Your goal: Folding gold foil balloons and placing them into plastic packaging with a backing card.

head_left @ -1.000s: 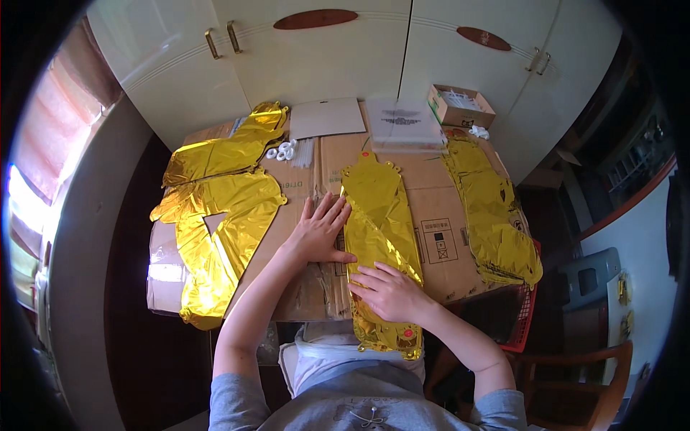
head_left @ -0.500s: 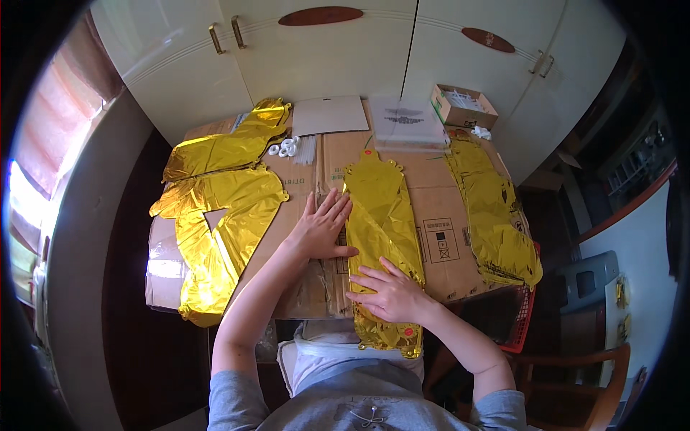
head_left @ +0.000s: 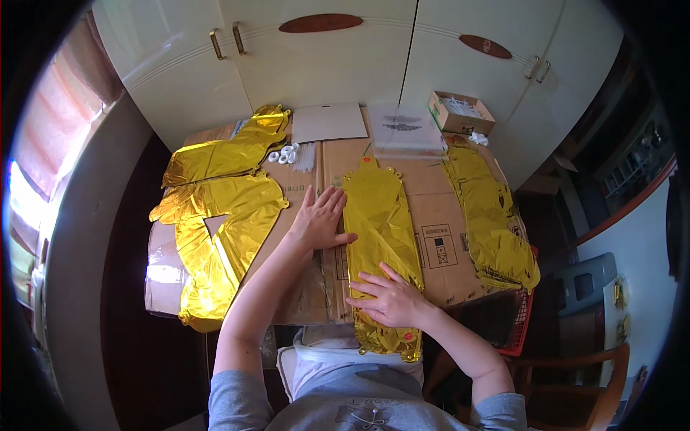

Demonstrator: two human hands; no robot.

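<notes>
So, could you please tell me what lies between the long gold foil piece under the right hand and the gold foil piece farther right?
The head view shows only brown cardboard with dark printed marks between the long piece and the other piece.

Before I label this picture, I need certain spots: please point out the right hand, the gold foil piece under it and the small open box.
Right hand [head_left: 389, 299]: head view, back of the hand.
Gold foil piece [head_left: 379, 226]: head view, middle stretch.
Small open box [head_left: 467, 124]: head view, front wall.
</notes>
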